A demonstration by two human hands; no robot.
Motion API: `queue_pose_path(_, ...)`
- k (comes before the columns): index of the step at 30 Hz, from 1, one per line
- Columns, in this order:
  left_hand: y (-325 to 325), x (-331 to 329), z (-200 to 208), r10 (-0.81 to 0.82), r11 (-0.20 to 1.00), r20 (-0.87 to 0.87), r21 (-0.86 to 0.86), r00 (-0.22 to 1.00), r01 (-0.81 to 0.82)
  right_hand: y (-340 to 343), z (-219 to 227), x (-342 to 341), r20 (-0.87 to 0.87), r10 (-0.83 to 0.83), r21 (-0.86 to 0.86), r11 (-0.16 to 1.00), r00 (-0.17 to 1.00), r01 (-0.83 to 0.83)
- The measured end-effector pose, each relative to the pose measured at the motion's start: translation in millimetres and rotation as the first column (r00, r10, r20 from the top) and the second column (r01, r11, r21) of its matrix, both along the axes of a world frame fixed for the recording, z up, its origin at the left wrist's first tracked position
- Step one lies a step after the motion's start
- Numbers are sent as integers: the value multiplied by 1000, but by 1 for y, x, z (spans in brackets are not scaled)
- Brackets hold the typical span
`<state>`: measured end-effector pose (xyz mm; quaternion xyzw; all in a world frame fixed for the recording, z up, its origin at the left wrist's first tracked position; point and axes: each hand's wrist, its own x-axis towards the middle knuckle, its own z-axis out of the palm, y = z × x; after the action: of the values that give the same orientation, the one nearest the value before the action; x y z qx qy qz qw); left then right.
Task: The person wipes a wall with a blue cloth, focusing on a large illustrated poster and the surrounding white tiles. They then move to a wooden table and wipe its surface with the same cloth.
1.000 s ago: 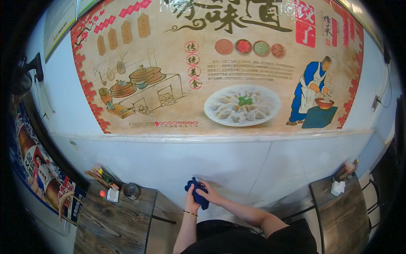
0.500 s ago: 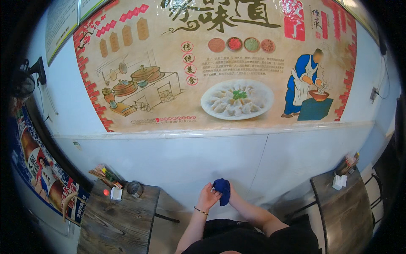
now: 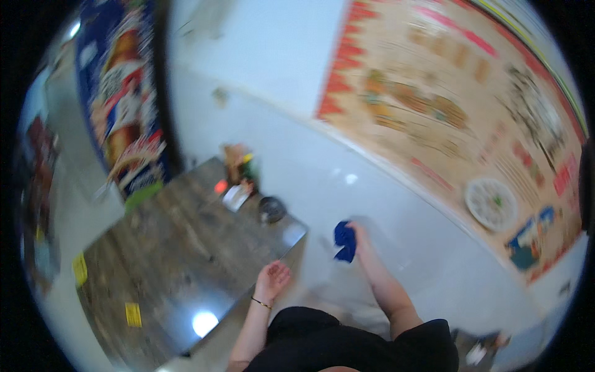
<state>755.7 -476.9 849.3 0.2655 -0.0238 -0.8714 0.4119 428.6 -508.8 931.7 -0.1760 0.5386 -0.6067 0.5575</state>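
A crumpled dark blue cloth (image 3: pixel 344 240) hangs from my right hand (image 3: pixel 358 232), whose fingers are closed on it in front of the white wall. My left hand (image 3: pixel 273 280) is apart from the cloth, beside the right edge of the dark wooden table (image 3: pixel 167 248). Its palm is turned up with the fingers loosely curved and nothing in them. A bracelet (image 3: pixel 261 302) circles my left wrist. The picture is partly blurred.
At the table's far corner stand a dark round bowl (image 3: pixel 272 209), a white tissue pack (image 3: pixel 236 197) and a holder with chopsticks (image 3: pixel 235 161). Yellow labels (image 3: pixel 133 314) mark the near left part. Another small table (image 3: pixel 477 350) shows at the lower right.
My view has swung left, bringing the left table to the middle. My left hand has let go of the cloth and moved away from it; my right hand keeps it.
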Motion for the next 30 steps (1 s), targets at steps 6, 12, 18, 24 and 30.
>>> queue_pose_path(6, 73, 172, -49, 451, 871, 188, 123, 873, -476, -81, 133, 61, -636, -751, -748, 657, -176, -99)
queue_pose_path(12, 97, 239, -53, 615, 675, 338, 240, 712, -697, -160, 138, 44, -336, -587, -176, 807, -737, -563)
queue_pose_path(18, 133, 244, -59, 715, 518, 403, 243, 572, -820, -228, 95, 92, -393, -593, -68, 781, -703, -621)
queue_pose_path(24, 189, 227, -47, 795, 377, 449, 161, 408, -912, -319, 58, 144, -360, -610, 48, 744, -706, -667)
queue_pose_path(30, 287, 190, -27, 670, 48, 733, 118, 120, -992, -374, 7, 179, -305, -508, 219, 786, -806, -578)
